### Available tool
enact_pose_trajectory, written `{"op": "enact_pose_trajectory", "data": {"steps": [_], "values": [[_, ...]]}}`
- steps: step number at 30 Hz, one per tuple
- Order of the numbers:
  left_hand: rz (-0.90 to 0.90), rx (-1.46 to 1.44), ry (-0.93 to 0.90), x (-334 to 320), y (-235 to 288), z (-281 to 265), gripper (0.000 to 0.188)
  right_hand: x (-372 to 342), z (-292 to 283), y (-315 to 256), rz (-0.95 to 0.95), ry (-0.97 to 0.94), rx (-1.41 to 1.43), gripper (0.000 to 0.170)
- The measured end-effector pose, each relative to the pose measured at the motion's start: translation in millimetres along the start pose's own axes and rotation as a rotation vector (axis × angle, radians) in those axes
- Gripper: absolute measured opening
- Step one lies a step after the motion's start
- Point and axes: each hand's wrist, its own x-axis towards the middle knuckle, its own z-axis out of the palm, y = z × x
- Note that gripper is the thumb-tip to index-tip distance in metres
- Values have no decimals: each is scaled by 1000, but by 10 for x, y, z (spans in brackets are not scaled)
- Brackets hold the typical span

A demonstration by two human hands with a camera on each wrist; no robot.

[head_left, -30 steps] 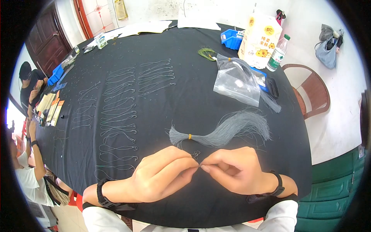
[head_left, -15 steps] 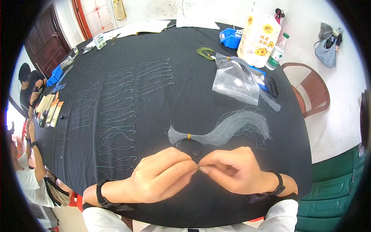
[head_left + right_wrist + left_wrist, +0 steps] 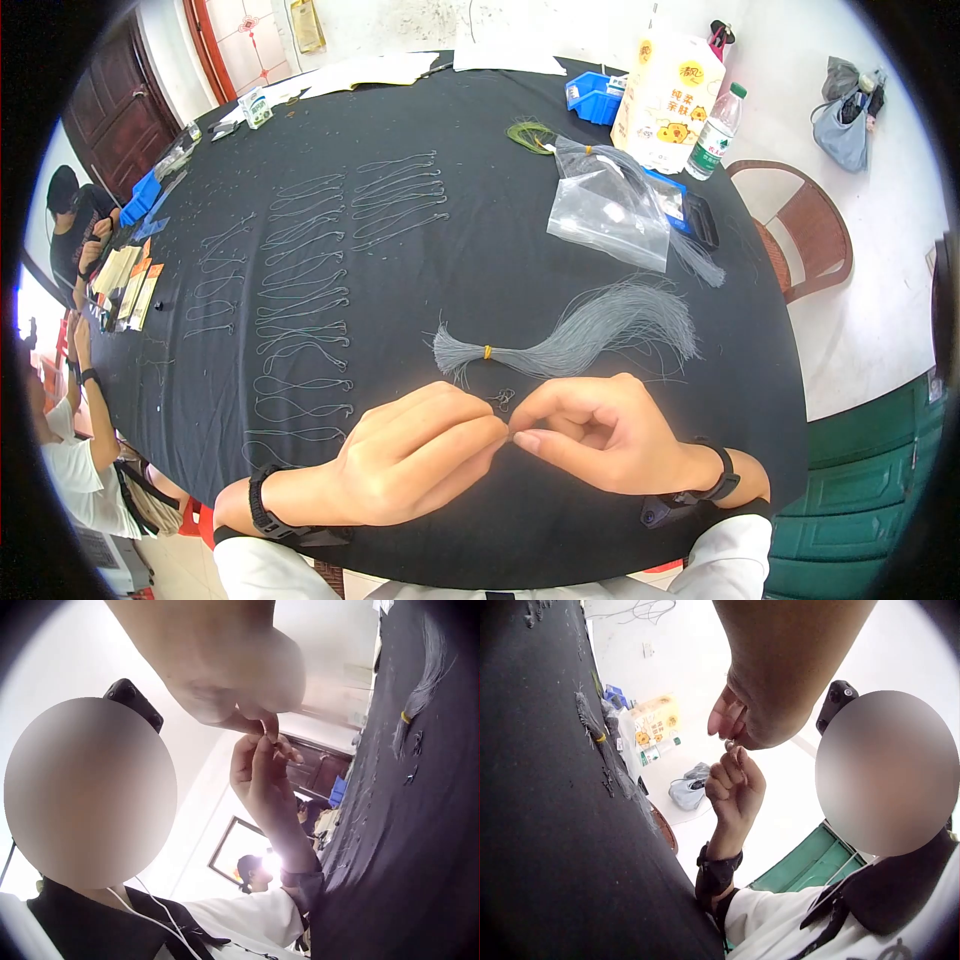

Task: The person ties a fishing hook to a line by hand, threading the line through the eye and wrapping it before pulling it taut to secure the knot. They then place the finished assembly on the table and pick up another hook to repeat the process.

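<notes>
A pale-walled room surrounds a bench (image 3: 480, 250) covered in black cloth, with a dark brown door (image 3: 120, 80) at the upper left of the head view and a brown chair (image 3: 815, 225) at its right. Low in the centre, the left hand (image 3: 415, 455) and right hand (image 3: 600, 430) meet tip to tip above the cloth. The left fingers lie folded side by side, their ends pressed to the thumb; the right thumb and index finger form a ring, tips together. Both pinch a tiny item hidden between the fingertips; I cannot tell what it is.

Just above the meeting tips lies a cluster of small dark pieces (image 3: 505, 400). Beyond it, right of centre, a bundle of grey strands (image 3: 590, 335) fans out rightward from a yellow band (image 3: 487, 352). Looped lines (image 3: 303, 291) lie in columns across the left half of the bench.

At the upper right, a clear plastic bag (image 3: 612, 222) sits near a tissue pack (image 3: 668, 105), with a bottle (image 3: 715, 132) just beside the pack and a blue bin (image 3: 595, 99) to its left. Two people are partly visible at the far left edge.
</notes>
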Motion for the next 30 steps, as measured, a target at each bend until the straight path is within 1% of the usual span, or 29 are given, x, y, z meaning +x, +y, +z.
{"op": "enact_pose_trajectory", "data": {"steps": [5, 10, 16, 19, 20, 22, 23, 24, 26, 27, 28, 29, 30], "values": [[-22, -19, 3, -12, 3, 22, 25, -7, 22, 37, 35, 9, 61, 6], [-75, -56, 1, 1, 25, 26, 24, -9, 25, 20, -9, 43, -28, 4], [-65, -44, 7, -17, 10, 39, 23, -17, 44, 60, -76, 70, -91, 3], [-98, -36, 13, -5, 39, 21, 21, -3, 32, 34, -77, 62, -113, 4], [-132, -49, 11, 3, 45, 4, 20, 5, 18, 10, -71, 56, -118, 4], [-202, -73, 8, 38, 23, -62, 19, 6, -45, -72, 39, 53, -54, 5], [-228, -57, -10, 59, -11, -115, 18, -4, -83, 34, 0, 75, 13, 7], [-309, -120, -17, 71, -42, -168, 13, -11, -160, 56, 39, 81, 44, 8], [-540, -431, 126, 44, -130, -155, 8, -37, -340, 51, 91, 121, 16, 10], [-616, -561, 172, 48, -174, -166, 7, -73, -430, 75, 105, 156, -37, 10], [-688, -625, 205, 52, -218, -192, 7, -112, -531, 124, 117, 190, -91, 10], [-708, -662, 227, 63, -280, -236, 7, -166, -652, 188, 122, 223, -123, 10], [-730, -701, 248, 71, -344, -276, 7, -215, -740, 200, 201, 298, -170, 9]]}}
